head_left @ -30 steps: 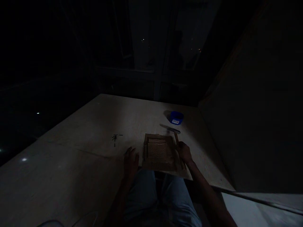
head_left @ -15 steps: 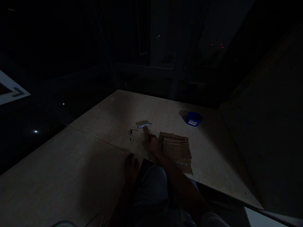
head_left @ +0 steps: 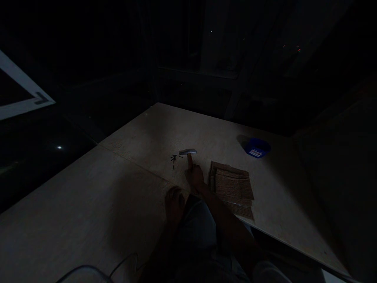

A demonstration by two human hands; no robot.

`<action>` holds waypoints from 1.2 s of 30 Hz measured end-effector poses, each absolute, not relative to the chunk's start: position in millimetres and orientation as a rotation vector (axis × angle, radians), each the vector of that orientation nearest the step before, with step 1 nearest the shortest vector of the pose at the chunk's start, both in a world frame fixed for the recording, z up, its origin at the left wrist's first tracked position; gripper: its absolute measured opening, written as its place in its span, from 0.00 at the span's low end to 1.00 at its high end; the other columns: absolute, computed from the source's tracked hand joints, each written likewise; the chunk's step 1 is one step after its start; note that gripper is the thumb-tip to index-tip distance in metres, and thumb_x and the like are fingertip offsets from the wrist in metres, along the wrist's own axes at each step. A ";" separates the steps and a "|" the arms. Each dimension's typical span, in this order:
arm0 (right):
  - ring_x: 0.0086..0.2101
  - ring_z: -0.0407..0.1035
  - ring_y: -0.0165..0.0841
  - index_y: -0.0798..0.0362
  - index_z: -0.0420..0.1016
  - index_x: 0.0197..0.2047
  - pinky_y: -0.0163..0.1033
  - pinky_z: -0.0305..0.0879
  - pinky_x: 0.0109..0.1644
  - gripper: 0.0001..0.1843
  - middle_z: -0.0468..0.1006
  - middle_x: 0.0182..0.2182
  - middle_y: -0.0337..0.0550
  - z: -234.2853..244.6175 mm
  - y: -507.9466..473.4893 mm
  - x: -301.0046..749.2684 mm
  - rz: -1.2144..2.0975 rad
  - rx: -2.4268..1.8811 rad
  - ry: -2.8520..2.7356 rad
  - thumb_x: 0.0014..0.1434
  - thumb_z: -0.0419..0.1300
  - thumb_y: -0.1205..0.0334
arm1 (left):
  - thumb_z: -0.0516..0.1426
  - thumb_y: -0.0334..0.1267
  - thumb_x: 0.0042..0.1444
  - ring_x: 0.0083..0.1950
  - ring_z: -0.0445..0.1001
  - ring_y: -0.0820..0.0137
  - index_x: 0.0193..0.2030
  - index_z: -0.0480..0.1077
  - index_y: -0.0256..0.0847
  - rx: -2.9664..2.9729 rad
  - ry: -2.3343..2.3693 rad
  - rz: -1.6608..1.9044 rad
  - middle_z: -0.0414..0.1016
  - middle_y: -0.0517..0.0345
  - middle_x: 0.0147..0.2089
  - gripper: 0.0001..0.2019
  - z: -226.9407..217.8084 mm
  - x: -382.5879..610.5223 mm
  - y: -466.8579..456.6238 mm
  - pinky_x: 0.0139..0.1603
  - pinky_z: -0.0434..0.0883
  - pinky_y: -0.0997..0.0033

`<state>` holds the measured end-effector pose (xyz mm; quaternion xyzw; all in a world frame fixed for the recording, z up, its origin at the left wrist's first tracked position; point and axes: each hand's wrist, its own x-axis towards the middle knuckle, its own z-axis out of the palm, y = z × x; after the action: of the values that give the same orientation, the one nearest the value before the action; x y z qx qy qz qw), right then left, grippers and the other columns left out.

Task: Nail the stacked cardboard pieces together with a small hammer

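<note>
My right hand (head_left: 194, 175) is closed round the handle of a hammer (head_left: 187, 151), whose pale metal head lies at or just above the tabletop. Close to the left of that head, several dark nails or screws (head_left: 173, 158) are scattered; the dim light hides which. Near the table's front edge my left hand (head_left: 174, 201) is closed, its fingers curled down in shadow. What it holds, if anything, is hidden. A stack of brown corrugated cardboard pieces (head_left: 232, 184) lies to the right of my right hand.
Farther right on the pale table (head_left: 141, 137) stands a blue plastic tub (head_left: 257, 148) with a white label. A seam crosses the tabletop on the left. A thin cable (head_left: 85, 268) curves along the bottom left. Surroundings are very dark.
The camera view has turned, so everything sits farther right and mostly a little higher in the picture. My right hand keeps its grip on the hammer; the left hand stays near the edge.
</note>
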<state>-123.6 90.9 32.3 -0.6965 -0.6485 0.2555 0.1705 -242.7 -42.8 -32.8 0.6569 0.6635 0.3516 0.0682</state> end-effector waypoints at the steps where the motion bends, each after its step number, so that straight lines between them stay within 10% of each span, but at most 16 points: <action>1: 0.44 0.77 0.39 0.65 0.77 0.50 0.34 0.68 0.45 0.16 0.80 0.46 0.59 32.3 91.0 -124.3 0.718 -1.986 -1.853 0.63 0.56 0.65 | 0.52 0.32 0.61 0.55 0.74 0.56 0.48 0.76 0.39 1.982 2.006 1.063 0.78 0.45 0.53 0.13 -32.5 -242.2 -43.1 0.59 0.71 0.52; 22: 0.52 0.70 0.49 0.63 0.69 0.59 0.48 0.68 0.54 0.27 0.73 0.54 0.66 40.1 95.6 -134.2 0.356 -2.157 -1.975 0.65 0.57 0.52 | 0.51 0.33 0.61 0.56 0.73 0.56 0.46 0.77 0.38 1.978 2.000 1.035 0.78 0.45 0.53 0.14 -28.9 -241.8 -42.9 0.60 0.69 0.52; 36: 0.44 0.74 0.35 0.63 0.75 0.52 0.32 0.65 0.45 0.14 0.79 0.48 0.55 85.1 111.1 -62.5 0.489 -1.955 -2.119 0.69 0.54 0.66 | 0.51 0.37 0.60 0.50 0.75 0.57 0.42 0.75 0.40 1.873 1.964 1.312 0.78 0.45 0.46 0.11 -44.4 -235.5 -28.5 0.57 0.71 0.51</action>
<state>-62.5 111.1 85.1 -0.6646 -0.7203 0.1664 0.1083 -235.5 -28.5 -44.4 0.6200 0.6503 0.4344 0.0635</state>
